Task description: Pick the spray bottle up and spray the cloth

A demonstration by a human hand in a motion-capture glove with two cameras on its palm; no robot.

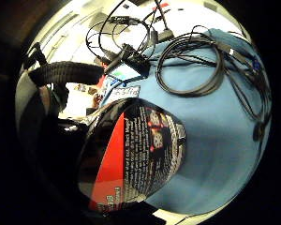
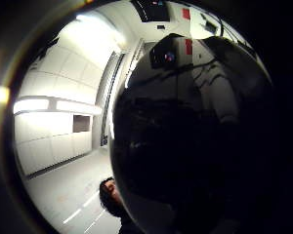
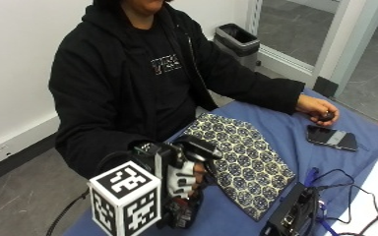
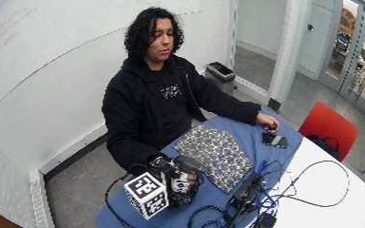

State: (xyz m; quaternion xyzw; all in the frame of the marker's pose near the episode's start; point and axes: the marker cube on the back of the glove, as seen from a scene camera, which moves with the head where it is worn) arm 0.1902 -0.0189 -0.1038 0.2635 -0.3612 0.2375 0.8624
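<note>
A black spray bottle (image 3: 188, 212) with a red and black label (image 1: 136, 154) stands upright at the near corner of the blue table (image 3: 287, 130). My gloved right hand (image 3: 182, 179) grips its neck, fingers curled round it just below the black spray head (image 3: 199, 147). The nozzle points toward the folded patterned cloth (image 3: 244, 157), which lies flat on the table just beyond the bottle. In the wide outside view the bottle (image 4: 187, 166), hand (image 4: 181, 183) and cloth (image 4: 215, 152) stand the same way. The bottle's dark body (image 2: 195, 136) fills the thumb side palm view.
The bare left hand (image 3: 317, 108) rests at the table's far side on a small dark object, beside a phone (image 3: 331, 137). A black box (image 3: 294, 211) with coiled cables (image 1: 192, 65) sits right of the cloth. A red chair (image 4: 328, 128) and a bin (image 3: 238, 42) stand nearby.
</note>
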